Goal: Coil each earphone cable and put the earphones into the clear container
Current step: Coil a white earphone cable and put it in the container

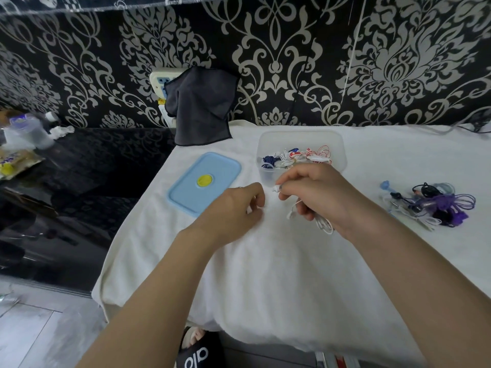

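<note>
My right hand (316, 192) is closed around a white earphone (322, 223); loops of its cable hang below my palm and an earbud pokes out by my fingertips. My left hand (236, 208) is curled just to the left, fingertips pinched on what looks like a bit of the same white cable. The clear container (342, 152) stands behind my hands on the white towel, holding several coiled earphones in blue, white and red. A tangled pile of purple, black and blue earphones (435, 205) lies to the right.
The container's blue lid (204, 181) with a yellow centre lies left of the container. A dark cloth (202, 104) hangs at the wall over a socket. The towel-covered table (265, 274) ends at the left beside a dark glossy surface with clutter.
</note>
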